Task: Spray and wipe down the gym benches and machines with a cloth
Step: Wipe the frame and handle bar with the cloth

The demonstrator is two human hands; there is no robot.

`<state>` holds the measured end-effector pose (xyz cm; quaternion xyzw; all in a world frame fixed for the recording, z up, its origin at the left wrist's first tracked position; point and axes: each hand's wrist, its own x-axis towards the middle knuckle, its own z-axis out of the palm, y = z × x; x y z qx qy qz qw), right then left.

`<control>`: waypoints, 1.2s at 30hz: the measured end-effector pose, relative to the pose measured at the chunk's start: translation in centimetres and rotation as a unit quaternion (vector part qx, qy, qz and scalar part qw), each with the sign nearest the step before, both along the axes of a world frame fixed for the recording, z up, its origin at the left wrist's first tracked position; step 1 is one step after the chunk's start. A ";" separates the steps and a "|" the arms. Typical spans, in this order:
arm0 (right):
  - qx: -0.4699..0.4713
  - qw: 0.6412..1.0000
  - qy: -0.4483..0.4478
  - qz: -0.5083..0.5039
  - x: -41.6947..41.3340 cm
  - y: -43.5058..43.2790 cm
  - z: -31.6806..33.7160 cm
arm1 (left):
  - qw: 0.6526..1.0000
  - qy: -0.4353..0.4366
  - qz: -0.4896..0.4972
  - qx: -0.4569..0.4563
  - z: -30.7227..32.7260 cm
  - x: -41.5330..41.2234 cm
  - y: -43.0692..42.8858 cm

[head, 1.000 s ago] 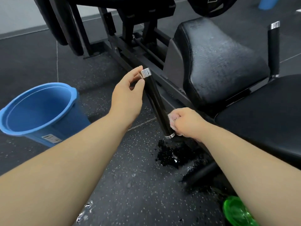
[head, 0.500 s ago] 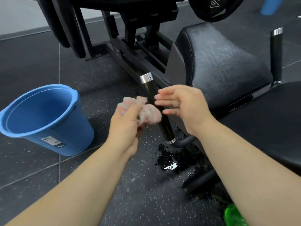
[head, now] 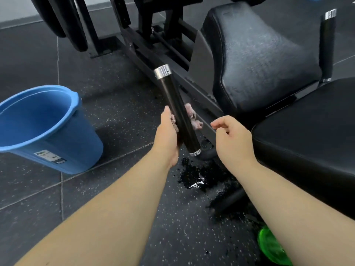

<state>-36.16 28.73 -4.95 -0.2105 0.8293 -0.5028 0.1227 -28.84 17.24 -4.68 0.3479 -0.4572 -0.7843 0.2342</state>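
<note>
The left hand (head: 166, 135), at frame centre, holds the pink cloth (head: 193, 117) against the near handle (head: 178, 112). Its fingers pass behind the black grip out of sight, and the cloth shows on both sides of the bar. The right hand (head: 232, 135), just right of the handle and apart from it, hangs loosely curled and holds nothing.

By my reading, 1 grip is mid-wipe. The seat pad (head: 259, 58) at upper right looks misted, so it is probably sprayed but not yet dried. The far handle (head: 327, 45), the lower pad (head: 307, 131) and the frame look untouched. A wet patch (head: 196, 175) lies on the floor below the handle. A blue bucket (head: 48, 127) sits at left, and a green object (head: 272, 246), possibly the sprayer, at bottom right.
</note>
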 end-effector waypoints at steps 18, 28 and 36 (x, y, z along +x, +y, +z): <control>-0.070 0.948 -0.298 -0.084 3.2 2.7 -3.0 | 0.964 -0.172 -0.015 -0.200 -3.2 5.5 7.8; -0.190 0.846 -0.483 0.121 3.8 4.5 -0.6 | 0.893 -0.271 -0.204 -0.297 -0.3 6.7 6.9; -0.076 0.975 -0.083 -0.190 4.5 2.4 -3.1 | 0.940 -0.202 -0.136 -0.240 1.6 6.1 2.0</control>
